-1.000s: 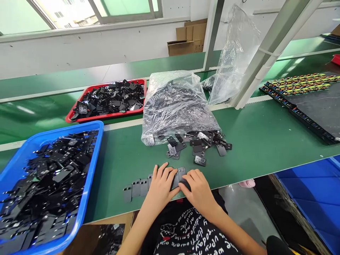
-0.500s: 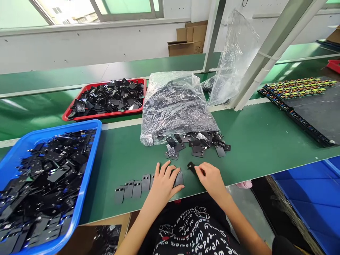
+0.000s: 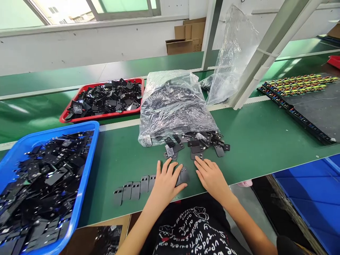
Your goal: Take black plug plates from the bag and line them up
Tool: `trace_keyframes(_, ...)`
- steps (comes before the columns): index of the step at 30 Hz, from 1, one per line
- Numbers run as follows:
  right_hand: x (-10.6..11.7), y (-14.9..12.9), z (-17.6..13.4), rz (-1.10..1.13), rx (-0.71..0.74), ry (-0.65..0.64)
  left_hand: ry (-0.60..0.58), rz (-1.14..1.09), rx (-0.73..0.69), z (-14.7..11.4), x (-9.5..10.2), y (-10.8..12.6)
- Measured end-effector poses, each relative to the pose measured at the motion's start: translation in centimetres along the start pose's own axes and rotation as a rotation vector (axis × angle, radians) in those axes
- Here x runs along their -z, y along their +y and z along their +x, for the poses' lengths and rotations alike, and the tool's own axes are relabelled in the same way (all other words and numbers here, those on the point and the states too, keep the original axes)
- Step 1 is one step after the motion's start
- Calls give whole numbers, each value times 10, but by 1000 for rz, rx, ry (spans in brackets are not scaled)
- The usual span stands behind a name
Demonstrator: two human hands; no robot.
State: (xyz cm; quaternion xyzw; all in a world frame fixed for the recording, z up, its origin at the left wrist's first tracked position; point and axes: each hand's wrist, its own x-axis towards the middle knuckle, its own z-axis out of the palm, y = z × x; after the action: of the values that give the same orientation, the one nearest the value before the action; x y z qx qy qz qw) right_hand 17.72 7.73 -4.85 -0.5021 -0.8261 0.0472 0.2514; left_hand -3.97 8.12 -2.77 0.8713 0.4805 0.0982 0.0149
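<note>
A row of thin black plastic plates (image 3: pixel 135 190), each with small slots near its top, lies along the bench's front edge. My left hand (image 3: pixel 166 182) rests over the row's right end with its fingers spread. A black plate (image 3: pixel 184 174) shows beside its thumb and forefinger. To the right, my right hand (image 3: pixel 212 179) has its fingers stretched out flat. Its fingertips reach a loose black plate (image 3: pixel 196 156) at the near edge of the pile. More loose black pieces (image 3: pixel 204 140) spill from the mouth of a clear plastic bag (image 3: pixel 177 102) full of similar parts.
A blue bin (image 3: pixel 87 159) heaped with black parts stands at the left. Behind it sits a red tray (image 3: pixel 99 115) of black pieces. A slanted grey post (image 3: pixel 265 60) rises at the right, near a dark mat (image 3: pixel 318 106) with rows of yellow-topped components.
My right hand no longer shows the black piece it held and has reached forward to the pile. At the row's right end, another plate edge shows beside my left hand, which moved slightly right.
</note>
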Motion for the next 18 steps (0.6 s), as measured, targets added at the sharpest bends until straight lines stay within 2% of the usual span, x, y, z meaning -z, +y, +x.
trace_keyframes(5, 15, 6, -23, 120, 81, -55, -19, -19, -2, 1, 1, -2)
trace_keyframes(9, 17, 1, -27, 249, 113, -74, -46, -22, -24, 3, 2, -3)
trace_keyframes(12, 16, -1, -18, 324, 132, -42, -39, -20, -29, 5, 4, -2)
trace_keyframes(15, 15, 6, 0, 267, 44, 56, -24, -9, -29, 7, 5, 2)
trace_keyframes(18, 8, 12, 20, 166, -39, 69, -22, -3, -41, 12, 4, 10)
